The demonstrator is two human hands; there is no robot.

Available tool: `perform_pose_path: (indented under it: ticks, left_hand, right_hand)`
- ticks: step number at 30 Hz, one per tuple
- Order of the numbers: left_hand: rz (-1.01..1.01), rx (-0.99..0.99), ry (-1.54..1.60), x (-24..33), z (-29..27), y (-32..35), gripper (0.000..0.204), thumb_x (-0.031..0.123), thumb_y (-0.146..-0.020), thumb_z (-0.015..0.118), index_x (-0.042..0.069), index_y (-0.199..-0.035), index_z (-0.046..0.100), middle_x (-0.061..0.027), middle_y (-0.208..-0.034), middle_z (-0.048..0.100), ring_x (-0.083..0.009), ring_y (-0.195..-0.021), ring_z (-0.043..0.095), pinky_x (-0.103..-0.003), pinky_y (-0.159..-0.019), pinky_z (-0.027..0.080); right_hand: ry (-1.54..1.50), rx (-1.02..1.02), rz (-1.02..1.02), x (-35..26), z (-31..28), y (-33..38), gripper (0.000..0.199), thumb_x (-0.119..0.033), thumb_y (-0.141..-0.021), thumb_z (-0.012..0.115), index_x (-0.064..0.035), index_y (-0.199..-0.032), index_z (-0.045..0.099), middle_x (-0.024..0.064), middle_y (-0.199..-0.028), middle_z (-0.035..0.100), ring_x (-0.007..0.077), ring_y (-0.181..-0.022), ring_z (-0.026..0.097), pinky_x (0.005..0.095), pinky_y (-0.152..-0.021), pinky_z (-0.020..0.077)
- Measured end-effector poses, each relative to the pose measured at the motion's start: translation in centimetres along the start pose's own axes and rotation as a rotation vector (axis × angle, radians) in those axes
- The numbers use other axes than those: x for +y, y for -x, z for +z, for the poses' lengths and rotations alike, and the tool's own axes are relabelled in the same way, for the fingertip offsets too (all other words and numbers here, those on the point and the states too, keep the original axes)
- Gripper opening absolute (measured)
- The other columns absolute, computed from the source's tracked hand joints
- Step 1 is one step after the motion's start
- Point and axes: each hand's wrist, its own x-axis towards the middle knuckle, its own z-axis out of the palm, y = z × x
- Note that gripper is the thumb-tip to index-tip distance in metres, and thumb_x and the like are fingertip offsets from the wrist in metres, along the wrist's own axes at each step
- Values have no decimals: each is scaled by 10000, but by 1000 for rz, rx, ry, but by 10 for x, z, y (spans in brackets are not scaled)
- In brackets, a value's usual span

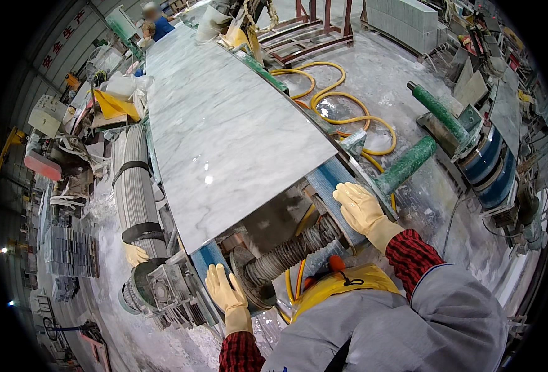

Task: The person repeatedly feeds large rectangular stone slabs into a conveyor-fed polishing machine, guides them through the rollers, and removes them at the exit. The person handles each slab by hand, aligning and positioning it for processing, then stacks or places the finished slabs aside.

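A long, glossy white-grey marble slab [236,124] stretches away from me on a conveyor frame. My left hand [227,294], in a cream rubber glove, lies with fingers stretched out on the left blue belt [209,255], just off the slab's near corner. My right hand [362,211], gloved alike, rests flat with fingers extended on the right blue belt [328,180]. Neither hand holds anything. Between the belts runs a roller [295,251] with ridged, coiled wrapping. A yellow apron [348,286] covers my front.
A motor [156,291] sits left of the frame, with another cream glove [135,254] beside it. Yellow hoses [336,93] loop across the wet floor. Green cylinders [407,164] jut out at right. Grey strapped strips [131,180] line the left side. A person [162,26] in blue stands far left.
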Motion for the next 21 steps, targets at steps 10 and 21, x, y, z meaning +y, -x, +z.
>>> perform_pose_path:
  ticks: [10, 21]
  left_hand:
    - [0, 1, -6, 2, -1, 3, 407, 160, -963, 610, -4, -1335, 583, -289, -1423, 550, -469, -1337, 496, -538, -1178, 319]
    - [-15, -13, -13, 6, -4, 7, 423, 153, -961, 610, 7, -1356, 568, -272, -1436, 544, -461, -1345, 485, -537, -1180, 316]
  right_hand:
    - [21, -33, 22, 5, 6, 11, 412, -1, -804, 671, -27, -1209, 605, 169, -1144, 618, 396, -1014, 590, 481, -924, 498]
    - [68, -80, 59, 11, 14, 27, 432, -28, -830, 681, -46, -1258, 622, 180, -1244, 633, 410, -1148, 596, 491, -1022, 484]
